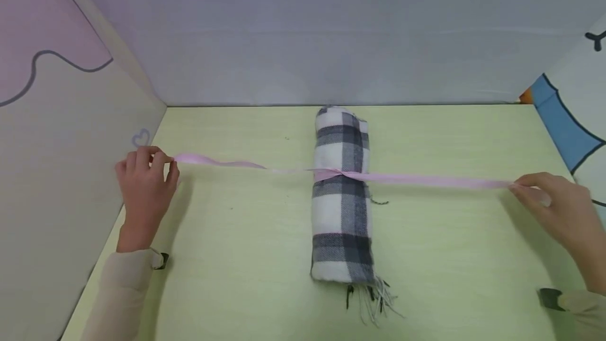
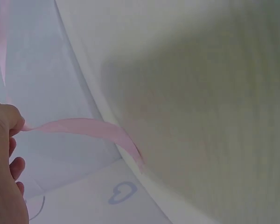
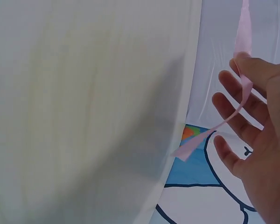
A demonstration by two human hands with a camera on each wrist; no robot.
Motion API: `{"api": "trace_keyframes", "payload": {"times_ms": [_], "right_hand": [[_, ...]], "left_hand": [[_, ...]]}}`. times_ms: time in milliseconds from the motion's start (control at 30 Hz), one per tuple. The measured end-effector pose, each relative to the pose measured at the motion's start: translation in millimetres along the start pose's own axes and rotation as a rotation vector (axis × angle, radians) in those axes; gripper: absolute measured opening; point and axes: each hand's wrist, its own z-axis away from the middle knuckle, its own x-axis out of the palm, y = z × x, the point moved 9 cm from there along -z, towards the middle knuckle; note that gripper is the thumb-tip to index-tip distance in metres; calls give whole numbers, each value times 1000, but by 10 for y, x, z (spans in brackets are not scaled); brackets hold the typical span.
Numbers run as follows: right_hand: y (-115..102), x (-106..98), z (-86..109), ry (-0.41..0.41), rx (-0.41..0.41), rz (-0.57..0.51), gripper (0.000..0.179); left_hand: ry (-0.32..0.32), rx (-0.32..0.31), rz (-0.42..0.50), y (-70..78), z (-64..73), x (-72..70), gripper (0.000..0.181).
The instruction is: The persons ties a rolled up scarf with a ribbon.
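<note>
A rolled scarf point(image 1: 327, 214) in grey and white checks lies upright in the head view, mid-table, fringe at its near end. Round its middle passes a pink ribbon point(image 1: 426, 180), crossed on top, its two lengths drawn out sideways. My left hand point(image 1: 148, 183) pinches one length between thumb and fingertips; the ribbon's loose tail point(image 2: 91, 127) hangs past the thumb in the left wrist view. On the other side my right hand point(image 1: 558, 209) pinches the second length with thumb and forefinger. Its tail point(image 3: 224, 122) dangles across the spread other fingers in the right wrist view.
The pale yellow-green table point(image 1: 246, 257) meets a plain wall panel point(image 1: 331, 67) at the back. A white and pink panel point(image 1: 57, 172) stands at the left, and one with blue drawings point(image 1: 565, 120) at the right.
</note>
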Motion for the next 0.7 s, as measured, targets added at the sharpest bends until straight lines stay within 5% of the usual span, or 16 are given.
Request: {"api": "trace_keyframes", "payload": {"times_ms": [200,367,533,700], "right_hand": [[28,173,3,-149,62,-36,24],[1,281,-5,-226,57,-38,23],[-81,307,-7,-224,-3,-5,17],[-127,226,0,-190,-11,36,17]], "left_hand": [[-102,-11,21,101,81,149,6],[-303,-106,27,78,156,343,7],[-485,-189,27,37,221,451,7],[-529,-227,48,8,233,407,11]]}}
